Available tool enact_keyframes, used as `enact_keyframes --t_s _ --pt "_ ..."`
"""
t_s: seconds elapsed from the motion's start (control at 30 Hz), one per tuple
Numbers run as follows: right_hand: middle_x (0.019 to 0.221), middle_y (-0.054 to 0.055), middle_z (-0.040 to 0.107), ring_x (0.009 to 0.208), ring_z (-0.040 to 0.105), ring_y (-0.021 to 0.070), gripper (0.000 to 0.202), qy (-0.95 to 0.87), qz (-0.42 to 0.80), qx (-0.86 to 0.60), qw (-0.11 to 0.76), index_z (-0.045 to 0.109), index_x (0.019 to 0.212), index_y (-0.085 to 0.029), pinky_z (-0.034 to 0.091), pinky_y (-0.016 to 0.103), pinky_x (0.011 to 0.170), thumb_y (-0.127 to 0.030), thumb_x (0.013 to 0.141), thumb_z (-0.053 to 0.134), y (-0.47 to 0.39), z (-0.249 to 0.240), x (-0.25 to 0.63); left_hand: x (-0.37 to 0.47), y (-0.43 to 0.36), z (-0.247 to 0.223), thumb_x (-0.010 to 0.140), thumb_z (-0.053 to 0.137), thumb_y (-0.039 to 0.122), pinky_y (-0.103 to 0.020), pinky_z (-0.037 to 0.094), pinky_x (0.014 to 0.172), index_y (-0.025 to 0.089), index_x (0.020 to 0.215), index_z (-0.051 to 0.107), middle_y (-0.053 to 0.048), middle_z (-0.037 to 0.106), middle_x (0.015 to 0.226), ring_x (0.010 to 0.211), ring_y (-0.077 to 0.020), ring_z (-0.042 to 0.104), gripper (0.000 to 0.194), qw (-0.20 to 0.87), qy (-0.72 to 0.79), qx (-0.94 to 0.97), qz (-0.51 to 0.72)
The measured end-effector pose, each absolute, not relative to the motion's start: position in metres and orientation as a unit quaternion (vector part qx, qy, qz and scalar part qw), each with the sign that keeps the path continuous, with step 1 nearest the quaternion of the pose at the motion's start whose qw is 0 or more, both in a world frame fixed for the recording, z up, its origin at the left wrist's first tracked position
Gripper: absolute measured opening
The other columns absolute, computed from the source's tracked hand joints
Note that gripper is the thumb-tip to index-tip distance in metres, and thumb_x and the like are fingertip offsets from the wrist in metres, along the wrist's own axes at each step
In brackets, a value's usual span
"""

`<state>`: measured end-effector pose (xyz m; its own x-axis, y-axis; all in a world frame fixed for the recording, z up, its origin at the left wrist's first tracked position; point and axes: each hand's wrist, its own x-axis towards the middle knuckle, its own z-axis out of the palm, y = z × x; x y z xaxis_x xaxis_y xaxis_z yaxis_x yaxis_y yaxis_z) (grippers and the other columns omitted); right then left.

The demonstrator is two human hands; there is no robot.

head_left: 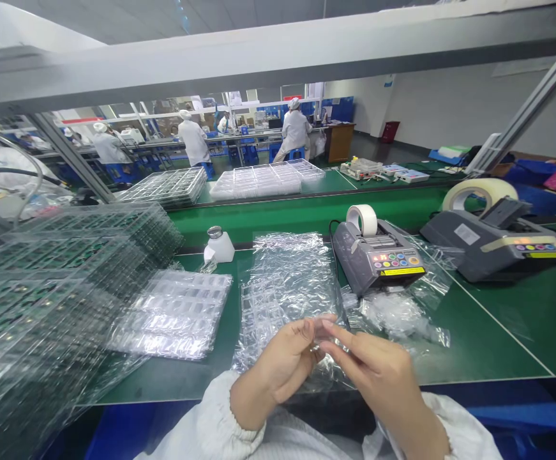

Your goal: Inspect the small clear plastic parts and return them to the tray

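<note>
While the left hand (pixel 290 359) and right hand (pixel 378 364) meet, grip unclear, the crinkled clear plastic sheeting (pixel 301 262) seems light, slippery, best pinched by its edge

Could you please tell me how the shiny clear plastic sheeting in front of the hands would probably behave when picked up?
The clear plastic sheeting is probably floppy, since fine wrinkles cover its surface. It looks thin and see-through, so one piece is likely light. Its glossy shine suggests it may slide easily on the green table.
</note>
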<state>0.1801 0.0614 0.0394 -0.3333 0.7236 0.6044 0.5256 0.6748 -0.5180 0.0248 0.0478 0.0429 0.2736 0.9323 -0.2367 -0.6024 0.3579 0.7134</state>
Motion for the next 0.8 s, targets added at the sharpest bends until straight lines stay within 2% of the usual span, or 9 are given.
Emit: enact_keyframes --t_s 0.13,0.23,0.33,0.4,0.47,0.57,0.67,0.8 --pt "0.049 -0.001 0.056 0.044 0.048 0.0112 0.024 -0.820 0.043 -0.364 0.439 0.069 0.107 -0.023 0.037 0.024 0.048 -0.028 0.086 0.058 0.069 0.022 0.177 0.024 0.049 0.044 0.080 0.054 0.052 -0.029 0.040 0.085 0.014 0.096 0.070 -0.011 0.064 0.099 0.092 -0.0186 0.055 0.044 0.726 0.367 0.279 0.510" --pt "0.050 0.000 0.056 0.045 0.048 0.0111 0.023 -0.807 0.066 -0.360 0.464 0.070 0.105 -0.021 0.038 0.024 0.048 -0.028 0.086 0.059 0.072 0.018 0.172 0.023 0.053 0.046 0.079 0.059 0.047 -0.028 0.038 0.086 0.014 0.089 0.072 -0.009 0.066 0.093 0.090 -0.0182 0.055 0.038 0.703 0.386 0.332 0.497" --pt "0.049 -0.002 0.055 0.043 0.047 0.0111 0.025 -0.801 0.111 -0.353 0.470 0.071 0.102 -0.024 0.039 0.023 0.046 -0.036 0.084 0.060 0.081 0.024 0.177 0.020 0.061 0.052 0.082 0.057 0.043 -0.029 0.038 0.081 0.013 0.088 0.072 -0.008 0.067 0.083 0.084 -0.0176 0.055 0.034 0.709 0.393 0.356 0.466" --pt "0.048 -0.003 0.055 0.042 0.046 0.0117 0.031 -0.798 0.129 -0.381 0.448 0.069 0.105 -0.026 0.039 0.024 0.045 -0.044 0.081 0.062 0.092 0.030 0.194 0.013 0.067 0.058 0.082 0.057 0.043 -0.031 0.038 0.082 0.016 0.088 0.072 -0.008 0.067 0.089 0.089 -0.0193 0.056 0.032 0.709 0.409 0.355 0.452" --pt "0.050 -0.002 0.056 0.043 0.046 0.0134 0.038 -0.771 0.111 -0.475 0.409 0.067 0.109 -0.025 0.039 0.026 0.046 -0.049 0.081 0.059 0.106 0.033 0.221 0.002 0.075 0.066 0.082 0.057 0.043 -0.031 0.036 0.088 0.018 0.086 0.072 -0.008 0.066 0.104 0.103 -0.0214 0.053 0.030 0.687 0.441 0.358 0.454" --pt "0.068 0.006 0.063 0.062 0.056 0.0202 0.043 -0.720 0.011 -0.597 0.354 0.069 0.103 -0.020 0.044 0.032 0.056 -0.052 0.086 0.047 0.125 0.026 0.262 -0.016 0.086 0.074 0.082 0.055 0.044 -0.030 0.035 0.091 0.018 0.083 0.072 -0.008 0.060 0.120 0.116 -0.0233 0.045 0.032 0.647 0.477 0.362 0.472" --pt "0.092 0.012 0.063 0.086 0.056 0.0254 0.046 -0.738 -0.068 -0.576 0.346 0.068 0.102 -0.017 0.046 0.037 0.072 -0.049 0.090 0.037 0.135 0.004 0.278 -0.027 0.093 0.071 0.079 0.060 0.044 -0.028 0.037 0.088 0.019 0.088 0.072 -0.007 0.064 0.109 0.111 -0.0211 0.047 0.029 0.648 0.494 0.321 0.482" --pt "0.102 0.013 0.062 0.095 0.053 0.0269 0.040 -0.756 -0.102 -0.565 0.316 0.067 0.101 -0.014 0.044 0.039 0.081 -0.040 0.092 0.038 0.140 -0.028 0.271 -0.027 0.095 0.058 0.077 0.063 0.042 -0.025 0.041 0.081 0.018 0.092 0.071 -0.005 0.067 0.096 0.100 -0.0175 0.051 0.029 0.662 0.513 0.273 0.472"
